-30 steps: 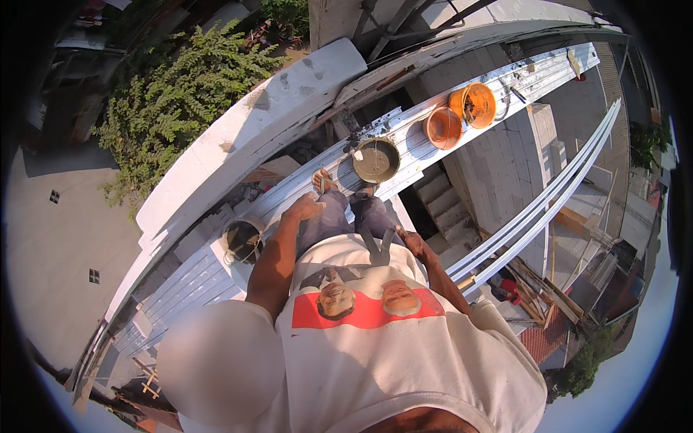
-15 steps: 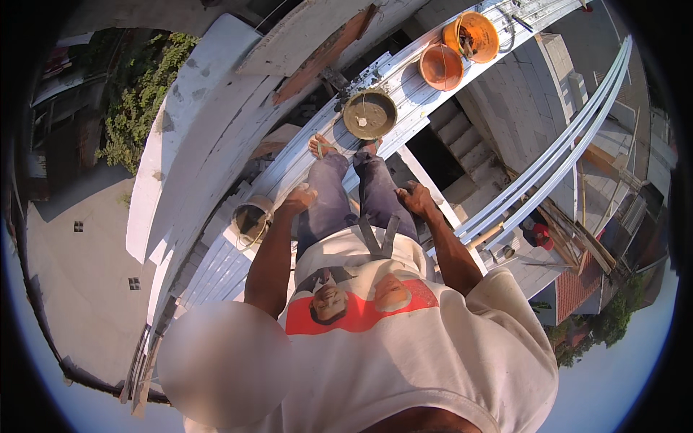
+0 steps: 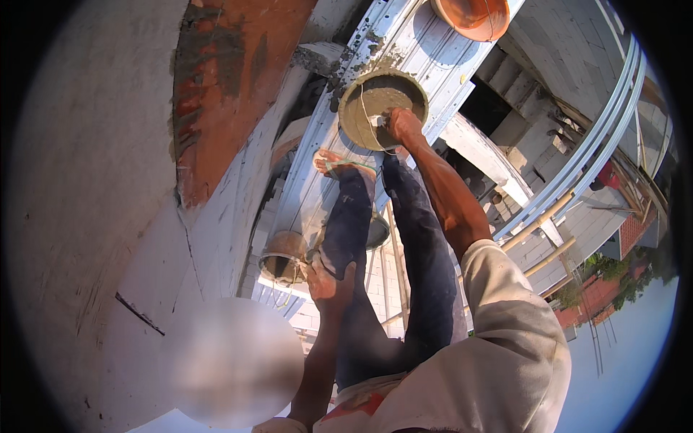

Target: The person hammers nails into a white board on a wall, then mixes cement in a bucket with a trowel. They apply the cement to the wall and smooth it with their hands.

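A round bucket of wet grey mortar [image 3: 370, 135] sits on the metal-sheet walkway in front of my feet. My right hand [image 3: 406, 125] reaches down to its right side with fingers closed beside a small white piece [image 3: 378, 121], where a thin cord handle runs across. What exactly the fingers grip is hidden. Lower down, my left hand [image 3: 332, 286] lies against my bent left knee [image 3: 339, 249], thumb and fingers spread. Just left of that hand stands a second, mortar-stained bucket [image 3: 282, 254].
An orange bucket [image 3: 476, 16] stands farther along the walkway [image 3: 422, 50]. To the left rises a wall slab with an orange-red board [image 3: 224, 94]. Openings drop away beside the walkway, one dark gap [image 3: 489, 108] at right. Long pale metal rails [image 3: 577, 166] cross on the right.
I have bent down toward the mortar bucket. My right hand has moved from my thigh to the bucket's right side, fingers closed; my left hand has shifted onto my left knee.
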Motion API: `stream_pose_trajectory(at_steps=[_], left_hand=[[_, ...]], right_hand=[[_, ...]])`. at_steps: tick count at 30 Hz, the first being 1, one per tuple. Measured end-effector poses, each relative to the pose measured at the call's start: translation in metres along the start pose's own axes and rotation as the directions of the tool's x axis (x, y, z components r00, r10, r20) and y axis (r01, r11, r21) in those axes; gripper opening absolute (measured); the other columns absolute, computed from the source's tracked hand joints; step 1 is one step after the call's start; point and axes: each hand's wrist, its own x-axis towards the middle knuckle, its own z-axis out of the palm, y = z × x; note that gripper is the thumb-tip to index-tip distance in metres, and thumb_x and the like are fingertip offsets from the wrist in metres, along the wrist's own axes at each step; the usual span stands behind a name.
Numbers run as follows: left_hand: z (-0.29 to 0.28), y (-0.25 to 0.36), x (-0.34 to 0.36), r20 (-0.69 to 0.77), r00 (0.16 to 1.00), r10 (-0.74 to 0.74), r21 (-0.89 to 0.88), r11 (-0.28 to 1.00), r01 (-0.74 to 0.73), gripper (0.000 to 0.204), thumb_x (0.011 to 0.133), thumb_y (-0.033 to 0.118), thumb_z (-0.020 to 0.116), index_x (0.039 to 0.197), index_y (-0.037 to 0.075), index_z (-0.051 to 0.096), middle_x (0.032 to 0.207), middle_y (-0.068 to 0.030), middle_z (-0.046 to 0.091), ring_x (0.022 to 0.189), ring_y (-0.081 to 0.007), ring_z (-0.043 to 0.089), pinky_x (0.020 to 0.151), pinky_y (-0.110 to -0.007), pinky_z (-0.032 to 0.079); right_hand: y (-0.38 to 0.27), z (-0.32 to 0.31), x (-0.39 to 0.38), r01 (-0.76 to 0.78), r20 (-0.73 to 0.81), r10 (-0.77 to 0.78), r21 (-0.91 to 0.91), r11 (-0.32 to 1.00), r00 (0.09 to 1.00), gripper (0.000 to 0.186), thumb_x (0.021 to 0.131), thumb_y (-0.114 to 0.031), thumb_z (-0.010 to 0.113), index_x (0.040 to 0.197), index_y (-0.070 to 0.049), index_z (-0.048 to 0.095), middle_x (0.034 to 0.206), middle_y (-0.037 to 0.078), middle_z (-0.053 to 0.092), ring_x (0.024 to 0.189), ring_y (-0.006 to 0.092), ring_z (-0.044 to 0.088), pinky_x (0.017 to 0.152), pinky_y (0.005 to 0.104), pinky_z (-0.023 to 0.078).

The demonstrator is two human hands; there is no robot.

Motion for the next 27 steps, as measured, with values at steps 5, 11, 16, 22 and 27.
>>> stream_pose_trajectory(at_steps=[5, 11, 16, 22, 27], left_hand=[[0.001, 0.009, 0.001, 0.020, 0.996, -0.087, -0.110, 0.990, 0.089, 0.089, 0.076, 0.041, 0.088, 0.141, -0.007, 0.050, 0.130, -0.0296, 0.054, 0.124, -0.0494, 0.055, 0.104, -0.055, 0.047], [-0.004, 0.010, -0.002, 0.059, 0.993, -0.106, -0.126, 0.986, 0.112, 0.089, 0.076, 0.036, 0.088, 0.144, -0.005, 0.047, 0.138, -0.0293, 0.052, 0.130, -0.0474, 0.052, 0.109, -0.053, 0.044], [0.012, -0.003, -0.015, -0.086, 0.995, -0.040, -0.134, 0.991, 0.029, 0.079, 0.080, 0.033, 0.086, 0.140, -0.005, 0.053, 0.138, -0.0290, 0.054, 0.130, -0.0457, 0.053, 0.109, -0.053, 0.043], [-0.079, 0.073, -0.014, 0.027, 0.992, 0.126, -0.952, 0.306, -0.013, 0.061, 0.098, 0.035, 0.073, 0.139, -0.006, 0.054, 0.131, -0.0213, 0.063, 0.115, -0.0275, 0.067, 0.099, -0.039, 0.055], [-0.228, 0.128, -0.048, -0.022, 0.962, 0.272, -0.991, -0.134, 0.016, 0.050, 0.103, 0.023, 0.068, 0.139, -0.008, 0.053, 0.129, -0.0193, 0.065, 0.109, -0.0264, 0.070, 0.090, -0.037, 0.060]], right_hand=[[-0.002, 0.048, 0.018, 0.055, -0.056, -0.065, -0.155, 0.986, 0.996, 0.030, 0.100, -0.025, 0.052, 0.100, -0.006, 0.075, 0.099, 0.020, 0.076, 0.094, 0.0409, 0.074, 0.083, 0.0498, 0.060], [0.015, 0.036, 0.012, 0.041, -0.041, -0.046, -0.120, 0.992, 0.998, 0.022, 0.093, -0.025, 0.063, 0.097, -0.006, 0.072, 0.095, 0.021, 0.074, 0.089, 0.0416, 0.073, 0.079, 0.0505, 0.059], [-0.008, -0.071, -0.058, 0.165, -0.244, -0.088, 0.319, 0.933, 0.966, 0.023, 0.085, -0.014, 0.077, 0.099, -0.001, 0.064, 0.095, 0.025, 0.068, 0.090, 0.0442, 0.069, 0.074, 0.0510, 0.054], [-0.133, -0.255, -0.215, 0.664, -0.490, -0.524, 0.164, 0.730, 0.697, 0.026, 0.084, 0.002, 0.077, 0.107, -0.001, 0.065, 0.112, 0.017, 0.069, 0.105, 0.0366, 0.068, 0.087, 0.0439, 0.057], [-0.219, -0.348, -0.308, 0.838, -0.474, -0.728, 0.040, 0.544, 0.495, 0.037, 0.075, 0.006, 0.079, 0.110, -0.001, 0.068, 0.121, 0.017, 0.069, 0.110, 0.0376, 0.068, 0.090, 0.0452, 0.058]])
